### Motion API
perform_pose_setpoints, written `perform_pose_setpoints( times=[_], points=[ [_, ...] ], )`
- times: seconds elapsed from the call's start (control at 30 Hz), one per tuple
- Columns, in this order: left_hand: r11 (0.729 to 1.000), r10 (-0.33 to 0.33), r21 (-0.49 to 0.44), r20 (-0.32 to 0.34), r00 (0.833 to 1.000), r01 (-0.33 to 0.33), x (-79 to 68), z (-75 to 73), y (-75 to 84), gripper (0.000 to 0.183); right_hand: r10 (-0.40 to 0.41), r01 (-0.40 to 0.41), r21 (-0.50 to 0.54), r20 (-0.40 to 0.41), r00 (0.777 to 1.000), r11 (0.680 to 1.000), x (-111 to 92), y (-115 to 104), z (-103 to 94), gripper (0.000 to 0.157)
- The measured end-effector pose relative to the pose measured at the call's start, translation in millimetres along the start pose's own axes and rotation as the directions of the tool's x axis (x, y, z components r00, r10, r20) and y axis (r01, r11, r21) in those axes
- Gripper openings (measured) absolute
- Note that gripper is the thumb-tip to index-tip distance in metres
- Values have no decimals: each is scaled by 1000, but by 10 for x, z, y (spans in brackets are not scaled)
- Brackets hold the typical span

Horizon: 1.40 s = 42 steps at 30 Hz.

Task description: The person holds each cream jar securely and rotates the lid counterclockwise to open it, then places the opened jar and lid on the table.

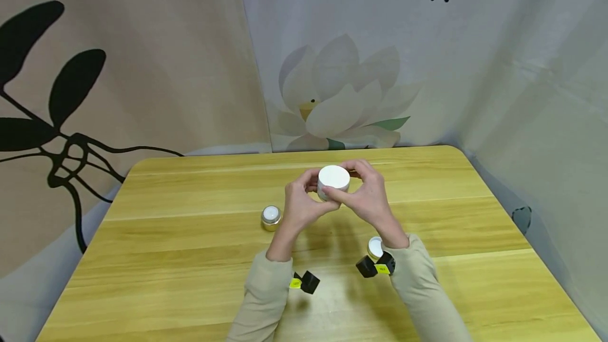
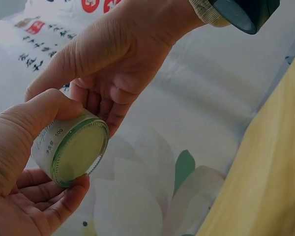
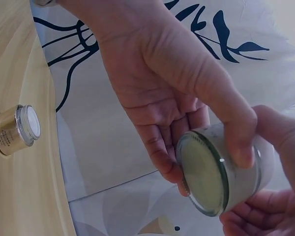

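Note:
A round cosmetic jar (image 1: 333,178) with a white lid is held up above the table by both hands. My left hand (image 1: 304,205) grips it from the left side, thumb underneath near the front. From the right, my right hand (image 1: 369,197) curls its fingers behind the jar, with the thumb across its front. Printed text, including "50g", shows on the jar's side (image 2: 51,140) in the left wrist view. The greenish glass base (image 3: 201,174) faces the camera in the right wrist view.
A gold jar (image 1: 271,217) with a white top stands on the wooden table (image 1: 190,257), left of my left wrist. Close to the right sleeve lies a gold-rimmed lid with a white inside (image 1: 375,247). Printed fabric (image 1: 351,94) hangs behind the table.

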<state>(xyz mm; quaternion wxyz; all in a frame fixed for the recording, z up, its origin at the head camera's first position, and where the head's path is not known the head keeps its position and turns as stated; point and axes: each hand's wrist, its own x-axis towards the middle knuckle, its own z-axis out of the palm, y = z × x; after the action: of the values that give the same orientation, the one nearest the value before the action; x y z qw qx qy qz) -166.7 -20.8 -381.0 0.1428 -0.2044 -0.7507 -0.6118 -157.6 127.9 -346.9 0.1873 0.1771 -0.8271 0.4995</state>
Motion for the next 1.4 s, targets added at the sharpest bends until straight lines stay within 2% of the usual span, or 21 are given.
perform_pose_setpoints(
  times=[0.13, 0.27, 0.37, 0.43, 0.6, 0.73, 0.9, 1.0, 1.1, 1.2, 1.3, 1.4],
  points=[
    [1000, 0, 9, 11, 1000, 0, -25, -48, 198, 45, 14, -14, 1, 16, 1000, 1000, -9, -240, -37, 37],
    [1000, 6, 21, 16, 1000, -6, -46, -78, 326, 45, 11, -11, 11, 19, 1000, 1000, -16, -237, -32, 39],
    [1000, -9, 3, 29, 1000, 9, -53, -90, 331, 44, -19, 18, 38, 30, 999, 999, -13, -183, -30, 36],
    [1000, -16, -15, 42, 999, 16, -58, -97, 324, 44, -37, 34, 55, 51, 998, 998, -9, -71, -22, 34],
    [1000, -5, -6, 58, 998, 6, -70, -113, 329, 44, -47, 35, 84, 142, 989, 996, 4, 187, -19, 37],
    [999, 13, 29, 31, 999, -14, -76, -121, 357, 45, -14, 2, 75, 169, 986, 997, -1, 208, -17, 50],
    [999, 24, 38, 16, 1000, -24, -72, -124, 372, 46, 54, -60, 66, 97, 994, 996, -13, 199, 11, 50],
    [999, 20, 25, 18, 1000, -21, -73, -126, 355, 45, 32, -40, 83, 97, 995, 996, -12, 205, 2, 42],
    [1000, 20, 12, 21, 1000, -20, -73, -130, 331, 44, -13, -3, 113, 144, 989, 994, -5, 218, -27, 38],
    [1000, 21, 4, 25, 999, -21, -73, -135, 317, 44, -52, 29, 121, 195, 979, 992, -1, 229, -46, 44],
    [1000, 20, 6, 31, 999, -20, -72, -137, 314, 46, -41, 25, 86, 194, 980, 996, -3, 224, -34, 51],
    [1000, 16, 10, 37, 999, -16, -73, -136, 319, 47, -9, -2, 71, 153, 988, 997, -5, 212, -4, 50]
  ],
)
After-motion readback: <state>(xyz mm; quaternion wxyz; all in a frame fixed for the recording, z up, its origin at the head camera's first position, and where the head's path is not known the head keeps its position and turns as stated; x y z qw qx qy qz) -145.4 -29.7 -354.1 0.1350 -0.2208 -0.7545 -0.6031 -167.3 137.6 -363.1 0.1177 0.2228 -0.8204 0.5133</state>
